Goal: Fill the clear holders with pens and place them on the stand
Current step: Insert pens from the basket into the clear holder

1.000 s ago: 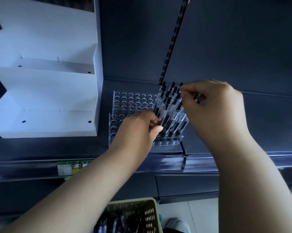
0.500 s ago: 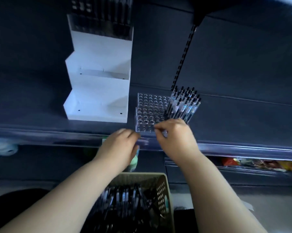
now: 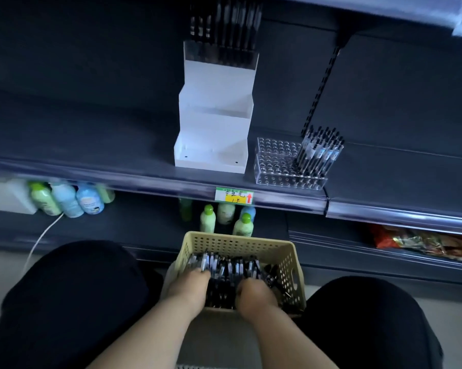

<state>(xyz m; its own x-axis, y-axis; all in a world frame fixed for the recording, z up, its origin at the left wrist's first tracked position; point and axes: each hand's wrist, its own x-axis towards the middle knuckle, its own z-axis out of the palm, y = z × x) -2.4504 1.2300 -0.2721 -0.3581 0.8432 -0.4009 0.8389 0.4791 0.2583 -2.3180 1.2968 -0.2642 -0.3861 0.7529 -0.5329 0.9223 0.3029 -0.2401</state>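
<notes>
A clear holder (image 3: 276, 166) with many holes sits on the dark shelf, right of the white stepped stand (image 3: 214, 129). Its right part holds several black pens (image 3: 319, 153); the left holes are bare. Another holder of pens (image 3: 224, 35) stands on the stand's top step. Below, a beige perforated basket (image 3: 295, 265) holds a heap of loose pens (image 3: 232, 270). My left hand (image 3: 188, 288) and my right hand (image 3: 254, 295) are both down in the basket among the pens, fingers curled under and hidden, so a grip cannot be made out.
The shelf front edge carries a green and yellow price label (image 3: 234, 195). Green and blue bottles (image 3: 65, 199) stand on the lower shelf, more bottles (image 3: 224, 217) behind the basket. Snack packets (image 3: 424, 243) lie lower right. My dark-clad knees flank the basket. A white cable (image 3: 42, 238) hangs left.
Both hands have left the clear holder on the shelf and dropped down into the basket of pens. The view has tilted down and pulled back.
</notes>
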